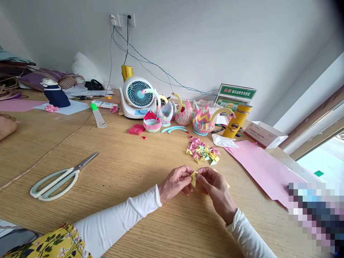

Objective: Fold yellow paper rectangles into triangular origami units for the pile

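Note:
A small folded piece of yellow paper (194,178) is pinched between both my hands, a little above the wooden table (129,154). My left hand (178,181) grips its left side with thumb and fingers closed. On the other side, my right hand (215,184) holds it between thumb and forefinger. More yellow paper (228,185) shows partly behind my right hand, mostly hidden. Just beyond my hands lies a loose pile of folded paper pieces (203,150) in pink, yellow and green.
Scissors (64,179) lie at left, near a glue bottle (99,115). Several paper swans (203,120) stand before a white fan (138,96). Pink sheets (258,168), a sticky note box (266,134) and a yellow flask (238,121) are at right. Another person's hand (6,126) rests far left.

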Tool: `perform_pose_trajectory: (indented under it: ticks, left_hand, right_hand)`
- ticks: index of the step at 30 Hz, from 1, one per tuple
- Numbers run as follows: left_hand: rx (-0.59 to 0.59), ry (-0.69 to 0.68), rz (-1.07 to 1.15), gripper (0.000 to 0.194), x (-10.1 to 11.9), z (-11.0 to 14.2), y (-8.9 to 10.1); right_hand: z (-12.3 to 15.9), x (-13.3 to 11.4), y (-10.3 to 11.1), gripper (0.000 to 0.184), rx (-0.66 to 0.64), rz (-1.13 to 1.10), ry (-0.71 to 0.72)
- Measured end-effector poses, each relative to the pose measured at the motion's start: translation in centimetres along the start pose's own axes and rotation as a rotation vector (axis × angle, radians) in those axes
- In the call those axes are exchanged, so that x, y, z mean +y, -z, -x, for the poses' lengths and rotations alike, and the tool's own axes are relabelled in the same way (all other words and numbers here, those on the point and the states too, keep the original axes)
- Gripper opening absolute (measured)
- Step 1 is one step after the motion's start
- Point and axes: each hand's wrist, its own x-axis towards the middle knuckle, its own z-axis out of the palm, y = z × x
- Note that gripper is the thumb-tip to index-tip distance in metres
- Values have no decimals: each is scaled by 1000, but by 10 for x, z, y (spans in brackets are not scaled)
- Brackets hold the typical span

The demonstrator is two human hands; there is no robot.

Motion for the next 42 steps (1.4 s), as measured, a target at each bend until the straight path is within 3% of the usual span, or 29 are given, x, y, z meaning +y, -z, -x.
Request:
perform_pose_trajectory:
  ticks: [18,25,29,42]
  left_hand:
    - [9,1,20,29,-3,0,0]
    - [-2,13,-6,22,-2,0,-1]
    - [-9,1,-9,30,-2,1,-1]
    - [-39,20,-26,33,-2,2,-1]
  right_hand:
    - [0,1,2,36,-24,16,12]
    - [2,2,0,32,6,205,120]
    - [3,-1,0,30,25,314,161]
    - [2,-2,1,32,-7,130,84]
